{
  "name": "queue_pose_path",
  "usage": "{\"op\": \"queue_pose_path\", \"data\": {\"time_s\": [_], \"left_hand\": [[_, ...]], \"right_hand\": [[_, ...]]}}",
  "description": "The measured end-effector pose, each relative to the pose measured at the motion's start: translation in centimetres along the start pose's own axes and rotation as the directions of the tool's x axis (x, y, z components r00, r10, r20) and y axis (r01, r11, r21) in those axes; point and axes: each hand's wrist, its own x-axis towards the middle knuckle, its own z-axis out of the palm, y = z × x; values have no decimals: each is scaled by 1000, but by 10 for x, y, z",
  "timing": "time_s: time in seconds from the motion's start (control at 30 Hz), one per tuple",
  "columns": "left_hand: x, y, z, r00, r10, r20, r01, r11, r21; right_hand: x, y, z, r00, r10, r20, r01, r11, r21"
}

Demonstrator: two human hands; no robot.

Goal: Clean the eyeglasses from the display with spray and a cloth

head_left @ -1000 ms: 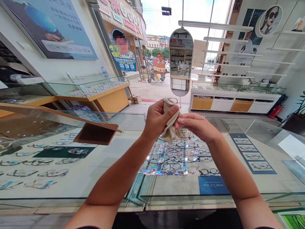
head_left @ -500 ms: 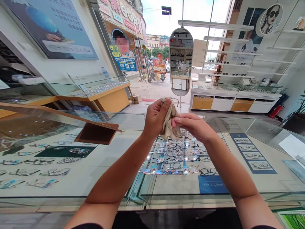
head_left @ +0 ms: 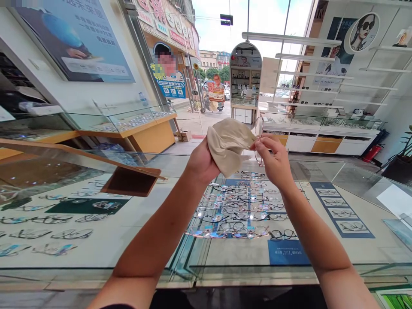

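Spanning the lower frame, the glass desk (head_left: 96, 240) displays rows of glasses (head_left: 240, 212). At center, left hand (head_left: 201, 161) grips a cloth (head_left: 228, 143); right hand (head_left: 273, 161) pinches a thin frame (head_left: 259, 128). Loose pinching risks dropping it onto the glass.

Cloth (head_left: 229, 143) plain beige; counter sign (head_left: 286, 252) blue; cabinet fronts (head_left: 153, 137) orange; fire extinguisher (head_left: 371, 151) red.

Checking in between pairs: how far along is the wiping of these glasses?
In hand: the left hand holds a beige cloth bunched against the glasses that the right hand pinches by the frame. Done: rows of frames lie in the glass display case. Left: this pair is not yet set down. Whether its lenses are clean cannot be told.
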Motion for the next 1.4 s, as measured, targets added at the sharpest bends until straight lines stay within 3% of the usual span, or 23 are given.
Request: {"op": "queue_pose_path", "data": {"time_s": [0.07, 0.17, 0.27, 0.4, 0.7, 0.87, 0.97, 1.03, 1.13, 1.3, 1.4], "left_hand": [[-4, -3, 4, 1000, -22, 18, 23, 1000, -5], [-8, -10, 9, 996, -82, 29, 83, 997, -6], [-9, -13, 10, 995, -101, 9, 102, 995, -6], [-6, -10, 5, 995, -84, -55, 84, 996, -18], [-5, -18, 7, 997, -68, -35, 69, 998, 4], [-13, -23, 18, 992, -124, -11, 124, 992, -31], [-14, -22, 18, 991, -119, -62, 115, 991, -75], [-14, -24, 16, 988, -117, -98, 107, 989, -99], [-15, -31, 16, 991, -118, -69, 112, 990, -81], [-25, -44, 28, 989, -148, -15, 145, 984, -100], [-31, -47, 32, 986, -165, -15, 161, 976, -146]], "right_hand": [[-6, -3, 7, 995, -92, 28, 96, 939, -330], [-14, -8, 18, 979, -130, 156, 201, 723, -661], [-19, -9, 28, 951, -99, 293, 296, 564, -771], [-25, -8, 36, 924, -90, 370, 364, 501, -786], [-28, -11, 39, 916, -67, 396, 371, 520, -770], [-16, -6, 23, 961, -32, 273, 248, 531, -811], [-8, -2, 9, 989, -2, 150, 122, 593, -796], [-5, -1, 3, 997, -31, 64, 68, 679, -731], [-7, -4, 5, 993, -117, 11, 97, 770, -630], [-17, -5, 27, 977, -210, 38, 182, 725, -664], [-19, 3, 35, 958, -286, -16, 210, 741, -638]]}}
